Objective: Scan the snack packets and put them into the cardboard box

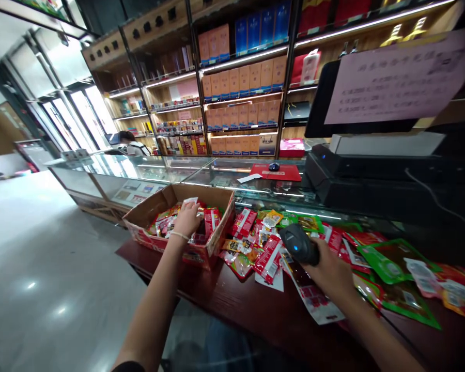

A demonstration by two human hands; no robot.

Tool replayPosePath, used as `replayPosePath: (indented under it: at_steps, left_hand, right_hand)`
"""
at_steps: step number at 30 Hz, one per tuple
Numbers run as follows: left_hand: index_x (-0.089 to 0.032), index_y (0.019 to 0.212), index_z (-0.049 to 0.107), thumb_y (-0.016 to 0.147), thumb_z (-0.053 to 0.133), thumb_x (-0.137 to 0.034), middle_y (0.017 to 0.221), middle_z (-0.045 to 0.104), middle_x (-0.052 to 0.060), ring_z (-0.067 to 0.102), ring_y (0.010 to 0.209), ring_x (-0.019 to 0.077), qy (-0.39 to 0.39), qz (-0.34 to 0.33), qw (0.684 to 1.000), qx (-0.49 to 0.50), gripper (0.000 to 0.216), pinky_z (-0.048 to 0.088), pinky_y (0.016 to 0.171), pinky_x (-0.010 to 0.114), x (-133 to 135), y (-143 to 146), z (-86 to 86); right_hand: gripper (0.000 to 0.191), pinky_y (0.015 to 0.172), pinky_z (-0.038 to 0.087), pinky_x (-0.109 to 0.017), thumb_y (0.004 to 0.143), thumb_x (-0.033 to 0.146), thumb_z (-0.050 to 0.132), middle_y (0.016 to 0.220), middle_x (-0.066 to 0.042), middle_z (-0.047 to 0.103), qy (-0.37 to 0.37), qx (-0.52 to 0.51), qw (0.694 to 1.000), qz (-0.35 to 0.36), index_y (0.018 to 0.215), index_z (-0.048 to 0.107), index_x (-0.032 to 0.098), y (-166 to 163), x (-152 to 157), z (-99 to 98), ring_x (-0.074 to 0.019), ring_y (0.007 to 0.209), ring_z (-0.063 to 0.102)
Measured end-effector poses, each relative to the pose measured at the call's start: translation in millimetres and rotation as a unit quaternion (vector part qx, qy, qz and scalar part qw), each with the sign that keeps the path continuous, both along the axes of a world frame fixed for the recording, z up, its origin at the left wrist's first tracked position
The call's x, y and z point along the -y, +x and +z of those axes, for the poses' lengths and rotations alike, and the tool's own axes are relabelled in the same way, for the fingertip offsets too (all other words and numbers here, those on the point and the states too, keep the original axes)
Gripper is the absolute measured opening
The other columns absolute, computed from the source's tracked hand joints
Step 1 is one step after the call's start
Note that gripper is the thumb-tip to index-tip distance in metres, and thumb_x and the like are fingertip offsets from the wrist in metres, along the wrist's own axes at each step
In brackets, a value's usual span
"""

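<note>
My left hand [186, 219] reaches into an open cardboard box [142, 236] of snack packets. Its fingers are closed on a small white-and-red snack packet [190, 200], partly hidden by the hand. In my right hand [332, 269] is a black barcode scanner [297, 244], gripped by its handle, with a small blue light showing. Beneath and around the scanner lie loose snack packets, among them a red one [269, 258] with a printed barcode and a long white-edged one [313, 297]. Green packets [389, 261] spread to the right.
Behind the dark red tabletop [232, 297] runs a glass display counter [194, 173] with a red folder [290, 173] and a computer mouse [274, 167] on it. A monitor [321, 98] bearing a pink paper stands right. Another person [134, 144] is far left, before stocked shelves [242, 103].
</note>
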State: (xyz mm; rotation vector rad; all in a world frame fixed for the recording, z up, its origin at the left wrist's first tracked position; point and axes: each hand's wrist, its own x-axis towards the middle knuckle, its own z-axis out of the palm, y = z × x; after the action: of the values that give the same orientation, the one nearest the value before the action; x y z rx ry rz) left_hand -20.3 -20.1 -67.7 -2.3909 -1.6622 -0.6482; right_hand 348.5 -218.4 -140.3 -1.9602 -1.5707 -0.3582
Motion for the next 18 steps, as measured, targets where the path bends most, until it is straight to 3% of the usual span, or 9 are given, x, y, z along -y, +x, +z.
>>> replayPosePath:
  at_steps: [4, 10, 14, 18]
  left_hand:
    - [-0.014, 0.118, 0.064, 0.083, 0.049, -0.020, 0.118, 0.066, 0.014, 0.060, 0.111, 0.0270, 0.006, -0.058, 0.995, 0.075, 0.039, 0.044, 0.099, 0.040, 0.4, 6.5, 2.3]
    - [-0.017, 0.115, 0.064, 0.088, 0.047, -0.029, 0.114, 0.068, 0.009, 0.062, 0.106, 0.0237, 0.056, -0.126, 0.981, 0.137, 0.034, 0.046, 0.096, 0.037, 23.6, 34.1, 25.0]
    - [-0.021, 0.117, 0.063, 0.091, 0.045, -0.031, 0.117, 0.067, 0.006, 0.061, 0.108, 0.0221, 0.055, -0.203, 0.962, 0.176, 0.033, 0.045, 0.097, 0.035, 51.2, 86.8, 37.2]
    - [-0.021, 0.119, 0.061, 0.092, 0.044, -0.029, 0.115, 0.067, 0.006, 0.061, 0.108, 0.0215, 0.011, -0.282, 0.939, 0.198, 0.033, 0.045, 0.097, 0.035, 63.4, 156.3, 23.8]
  right_hand:
    - [0.046, 0.056, 0.042, -0.029, 0.076, 0.042, 0.057, 0.084, -0.005, 0.069, 0.025, -0.006, 1.000, 0.004, 0.117, 0.053, 0.022, 2.5, -1.0, -4.6, -0.0241, 0.071, 0.064]
    - [0.040, 0.071, 0.046, -0.032, 0.079, 0.037, 0.058, 0.100, -0.008, 0.070, 0.095, 0.001, 0.995, -0.007, 0.116, 0.058, 0.020, 14.6, 2.7, 1.0, -0.0248, 0.087, 0.065]
    - [0.036, 0.074, 0.046, -0.030, 0.079, 0.035, 0.059, 0.102, -0.007, 0.068, 0.125, 0.003, 0.992, -0.027, 0.111, 0.061, 0.020, 29.7, 6.3, 10.5, -0.0232, 0.092, 0.064]
    - [0.041, 0.074, 0.045, -0.030, 0.080, 0.035, 0.058, 0.104, -0.007, 0.069, 0.116, 0.018, 0.991, -0.065, 0.118, 0.060, 0.020, 48.0, 10.5, 16.8, -0.0232, 0.092, 0.064]
